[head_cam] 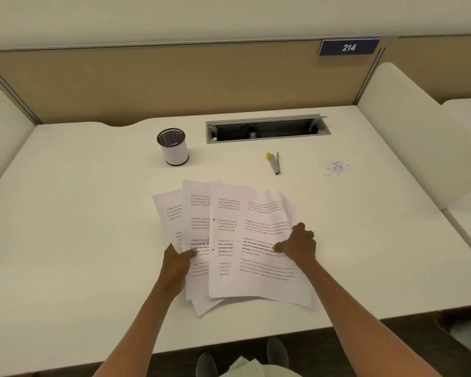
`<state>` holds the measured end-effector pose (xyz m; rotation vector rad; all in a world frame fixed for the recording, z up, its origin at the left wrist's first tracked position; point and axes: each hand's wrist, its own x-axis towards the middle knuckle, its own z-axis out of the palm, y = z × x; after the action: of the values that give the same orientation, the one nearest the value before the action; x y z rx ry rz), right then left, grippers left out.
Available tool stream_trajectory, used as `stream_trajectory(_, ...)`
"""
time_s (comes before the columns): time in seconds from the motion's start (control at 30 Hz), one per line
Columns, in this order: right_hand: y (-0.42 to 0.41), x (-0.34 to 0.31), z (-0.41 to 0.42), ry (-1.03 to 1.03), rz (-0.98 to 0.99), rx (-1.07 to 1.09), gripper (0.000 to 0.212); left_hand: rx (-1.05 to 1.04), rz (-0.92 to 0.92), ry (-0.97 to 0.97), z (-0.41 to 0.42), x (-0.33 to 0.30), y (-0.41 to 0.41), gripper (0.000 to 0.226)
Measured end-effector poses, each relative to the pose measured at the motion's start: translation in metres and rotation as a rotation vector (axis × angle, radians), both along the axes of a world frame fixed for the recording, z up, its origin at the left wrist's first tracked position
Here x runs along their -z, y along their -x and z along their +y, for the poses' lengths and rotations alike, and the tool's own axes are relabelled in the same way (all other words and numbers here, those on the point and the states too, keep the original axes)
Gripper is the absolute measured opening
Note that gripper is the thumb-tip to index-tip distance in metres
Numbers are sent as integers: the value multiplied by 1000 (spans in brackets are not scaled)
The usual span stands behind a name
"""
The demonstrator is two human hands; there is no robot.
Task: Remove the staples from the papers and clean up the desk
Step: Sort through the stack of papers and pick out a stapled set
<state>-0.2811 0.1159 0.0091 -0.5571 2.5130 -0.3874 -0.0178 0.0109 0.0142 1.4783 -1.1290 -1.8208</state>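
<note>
The left hand [178,261] pinches the left edge of the fanned papers [245,240] at frame centre; the right hand [299,244] grips their right edge. Above lie a staple remover [274,163], a staple pile [335,168] and a cup [173,146] on the desk [79,213].

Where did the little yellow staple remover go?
The staple remover lies on the desk beyond the papers, right of the mesh cup and just in front of the open cable slot.
</note>
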Motion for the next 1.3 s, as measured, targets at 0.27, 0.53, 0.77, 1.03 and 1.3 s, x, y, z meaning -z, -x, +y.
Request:
stream_trajectory(0.27,-10,-8,4,162,-56,-54,85,30,66,-62,-1,1,2,30)
stream_trajectory(0.53,-13,-12,4,327,-247,7,98,170,93,37,6,-1,16,50)
stream_trajectory(0.77,4,-20,16,600,-668,94,48,241,109,116,-4,-32,20,43)
stream_trajectory(1.03,1,-44,10,900,-889,42,50,285,110,290,-15,-66,22,39)
stream_trajectory(1.3,2,-90,-10,1087,-508,11,32,143,113,602,-26,-109,31,33)
